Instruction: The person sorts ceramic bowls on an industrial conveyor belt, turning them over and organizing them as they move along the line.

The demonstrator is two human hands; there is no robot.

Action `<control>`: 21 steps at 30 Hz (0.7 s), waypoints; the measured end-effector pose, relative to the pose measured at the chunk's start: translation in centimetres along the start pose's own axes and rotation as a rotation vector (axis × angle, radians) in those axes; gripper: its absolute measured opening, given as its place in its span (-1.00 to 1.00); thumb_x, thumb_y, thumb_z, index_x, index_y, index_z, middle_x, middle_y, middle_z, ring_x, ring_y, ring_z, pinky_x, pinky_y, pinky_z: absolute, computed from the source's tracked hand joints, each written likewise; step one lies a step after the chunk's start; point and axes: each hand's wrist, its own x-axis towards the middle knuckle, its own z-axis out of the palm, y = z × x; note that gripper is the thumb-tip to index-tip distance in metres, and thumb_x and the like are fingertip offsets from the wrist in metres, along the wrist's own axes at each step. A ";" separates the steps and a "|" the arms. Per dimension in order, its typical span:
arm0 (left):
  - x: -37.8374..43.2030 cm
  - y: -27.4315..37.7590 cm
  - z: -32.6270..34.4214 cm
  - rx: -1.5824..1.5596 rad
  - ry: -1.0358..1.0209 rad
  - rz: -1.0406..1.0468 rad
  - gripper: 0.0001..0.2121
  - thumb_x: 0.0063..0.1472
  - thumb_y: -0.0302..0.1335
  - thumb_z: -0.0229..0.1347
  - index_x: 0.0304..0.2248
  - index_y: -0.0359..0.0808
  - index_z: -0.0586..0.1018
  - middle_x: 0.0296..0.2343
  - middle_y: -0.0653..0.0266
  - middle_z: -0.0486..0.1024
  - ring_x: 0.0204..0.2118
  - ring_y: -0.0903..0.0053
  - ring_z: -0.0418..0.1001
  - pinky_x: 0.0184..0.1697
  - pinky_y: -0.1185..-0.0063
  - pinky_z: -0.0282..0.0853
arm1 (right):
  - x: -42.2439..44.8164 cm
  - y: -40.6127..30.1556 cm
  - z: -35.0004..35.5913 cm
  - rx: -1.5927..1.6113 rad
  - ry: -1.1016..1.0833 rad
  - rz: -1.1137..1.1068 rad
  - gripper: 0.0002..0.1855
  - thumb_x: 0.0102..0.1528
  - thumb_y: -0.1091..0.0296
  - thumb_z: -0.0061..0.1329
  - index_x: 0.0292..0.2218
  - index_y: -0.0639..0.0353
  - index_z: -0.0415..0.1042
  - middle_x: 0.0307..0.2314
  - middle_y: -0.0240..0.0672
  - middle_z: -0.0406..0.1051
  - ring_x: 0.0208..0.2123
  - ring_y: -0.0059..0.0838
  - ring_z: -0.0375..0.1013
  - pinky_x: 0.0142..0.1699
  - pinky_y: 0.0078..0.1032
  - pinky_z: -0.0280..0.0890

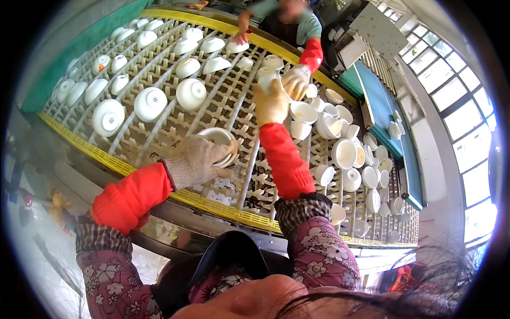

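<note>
My left hand [201, 161], in a knitted glove, grips a white bowl [222, 137] near the front of the slatted conveyor. Its fingers cover part of the rim. Further out, my gloved right hand [273, 103] reaches to a white bowl [266, 74], its fingertips against the near side; whether they grip it is hidden. Close beside it is a co-worker's gloved hand [296, 79]. Just right of my right hand, a white bowl [303, 112] rests above a white cup [300, 130].
Upside-down bowls [150, 104] stand in rows on the pegged conveyor [239, 159] at left. Bowls and cups crowd its right side, some stacked [344, 154]. A yellow edge strip [235, 215] runs along the front. Across stands a co-worker [285, 24]; a blue belt [382, 103] lies at right.
</note>
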 end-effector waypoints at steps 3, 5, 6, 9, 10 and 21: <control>0.9 -0.4 1.8 -0.036 0.223 0.097 -0.37 0.04 -0.03 0.24 0.06 -0.13 0.43 -0.46 0.00 0.54 -0.39 0.16 0.56 -0.31 0.29 0.46 | 4.0 5.4 -2.4 -0.556 -0.167 0.047 -0.35 0.04 -0.09 0.14 -0.03 0.28 0.45 -0.16 0.00 0.52 -0.08 -0.13 0.51 0.02 -0.29 0.36; 0.5 -0.7 2.0 -0.061 0.283 0.077 -0.40 0.03 -0.08 0.26 0.05 -0.10 0.43 -0.36 -0.04 0.53 -0.34 0.13 0.56 -0.28 0.29 0.47 | 4.6 5.8 -4.2 -0.547 -0.499 0.170 -0.38 0.04 -0.10 0.11 -0.08 0.29 0.50 -0.16 0.06 0.51 -0.09 -0.07 0.51 0.03 -0.27 0.36; 0.6 -0.5 1.6 -0.085 0.221 0.032 -0.41 0.03 -0.10 0.27 0.04 -0.10 0.44 -0.28 -0.05 0.53 -0.30 0.14 0.56 -0.25 0.29 0.47 | 4.0 6.6 -4.3 -0.569 -0.473 0.150 -0.40 0.04 -0.10 0.10 -0.11 0.28 0.52 -0.18 0.04 0.52 -0.11 -0.06 0.52 0.03 -0.25 0.36; 0.8 -0.1 0.7 -0.178 0.071 -0.094 -0.40 0.07 -0.10 0.26 0.05 -0.20 0.43 -0.20 -0.03 0.55 -0.22 0.16 0.56 -0.14 0.32 0.47 | 4.1 8.7 -4.9 -0.622 -0.633 0.090 -0.51 0.13 -0.10 0.02 -0.15 0.15 0.57 -0.29 -0.03 0.56 -0.18 -0.07 0.54 -0.04 -0.23 0.39; 0.8 0.0 0.7 -0.212 0.027 -0.133 -0.39 0.09 -0.09 0.25 0.06 -0.24 0.43 -0.19 -0.01 0.56 -0.19 0.17 0.56 -0.10 0.33 0.47 | 3.7 9.4 -5.1 -0.608 -0.678 0.070 -0.54 0.15 -0.10 -0.01 -0.17 0.11 0.58 -0.30 -0.06 0.57 -0.19 -0.09 0.55 -0.06 -0.23 0.40; -2.1 -5.9 -4.6 -0.562 0.302 -0.658 -0.55 0.28 -0.10 0.00 -0.06 -0.30 0.58 -0.21 0.10 0.60 -0.21 0.36 0.57 -0.08 0.41 0.40 | 3.8 6.7 -4.7 -0.755 -0.643 -0.074 -0.41 0.07 -0.23 0.06 -0.22 0.19 0.60 -0.12 -0.15 0.51 0.06 -0.28 0.40 0.25 -0.31 0.11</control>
